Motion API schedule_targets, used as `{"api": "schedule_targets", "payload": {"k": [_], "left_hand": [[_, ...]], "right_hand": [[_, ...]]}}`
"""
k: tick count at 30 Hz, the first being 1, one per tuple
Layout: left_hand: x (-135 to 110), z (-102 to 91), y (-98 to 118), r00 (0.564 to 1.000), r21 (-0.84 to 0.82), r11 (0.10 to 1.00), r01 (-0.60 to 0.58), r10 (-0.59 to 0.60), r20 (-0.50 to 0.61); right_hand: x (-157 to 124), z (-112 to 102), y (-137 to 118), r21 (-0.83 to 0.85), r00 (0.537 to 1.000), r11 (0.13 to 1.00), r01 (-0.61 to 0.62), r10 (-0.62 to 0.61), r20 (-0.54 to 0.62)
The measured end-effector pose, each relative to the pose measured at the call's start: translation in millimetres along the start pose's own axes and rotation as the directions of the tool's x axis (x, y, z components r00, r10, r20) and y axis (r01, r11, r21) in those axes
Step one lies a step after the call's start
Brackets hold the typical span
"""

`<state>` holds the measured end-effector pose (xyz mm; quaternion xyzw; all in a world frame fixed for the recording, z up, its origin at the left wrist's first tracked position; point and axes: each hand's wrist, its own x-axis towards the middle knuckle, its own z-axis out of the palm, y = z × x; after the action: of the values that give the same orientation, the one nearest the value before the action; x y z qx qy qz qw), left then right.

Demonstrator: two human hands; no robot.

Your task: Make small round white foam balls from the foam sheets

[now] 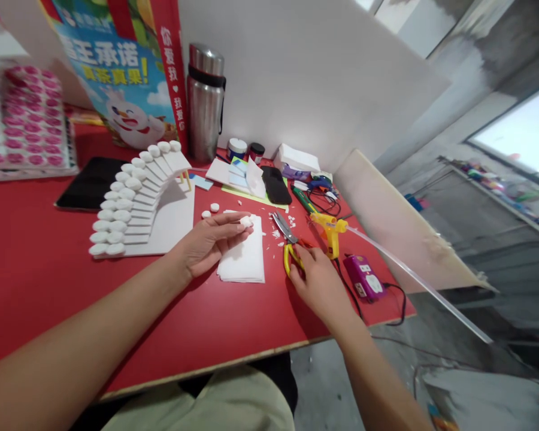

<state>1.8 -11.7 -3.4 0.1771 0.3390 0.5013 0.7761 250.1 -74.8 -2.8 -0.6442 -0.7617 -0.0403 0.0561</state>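
Observation:
My left hand (211, 239) pinches a small white round piece (246, 222) between thumb and fingertips, above a folded white paper stack (245, 263). Two similar white pieces (214, 208) lie on the table just beyond that hand. My right hand (318, 281) has its fingers curled on the yellow and red handles of the scissors (288, 230), which lie on the table with blades pointing away. White scraps (277, 234) are scattered about the blades. To the left stands a curved white stair model (139, 206), its steps edged with rows of white round pieces.
A yellow glue gun (330, 230) with a long clear stick lies right of the scissors, near a purple power socket (365, 278) and cables. Behind are a phone (276, 185), small jars (237, 148), a steel flask (205, 102) and a printed bag (130, 72). A black tablet (87, 185) lies left.

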Motion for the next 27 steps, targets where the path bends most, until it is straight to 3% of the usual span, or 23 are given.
{"api": "schedule_targets", "payload": {"k": [6,16,24,27], "left_hand": [[0.8,-4.3,2.7,0.999,0.016,1.000,0.017,-0.017,0.030],[-1.9,-5.0,7.5,0.997,-0.033,0.999,0.031,-0.029,0.068],[-1.1,-5.8,5.3,0.989,-0.028,1.000,-0.010,0.013,0.144],[-1.8,-6.7,4.8,0.987,-0.009,1.000,-0.026,0.027,0.159]], "right_hand": [[8.5,-11.8,5.1,-0.075,0.991,0.994,-0.083,0.090,0.103],[33.3,-23.9,-1.4,-0.186,0.919,0.971,-0.150,0.206,0.336],[34.3,-21.4,-2.3,-0.161,0.914,0.966,-0.200,0.244,0.325],[33.4,-16.8,8.1,-0.071,0.922,0.970,-0.234,0.245,0.299]]}}
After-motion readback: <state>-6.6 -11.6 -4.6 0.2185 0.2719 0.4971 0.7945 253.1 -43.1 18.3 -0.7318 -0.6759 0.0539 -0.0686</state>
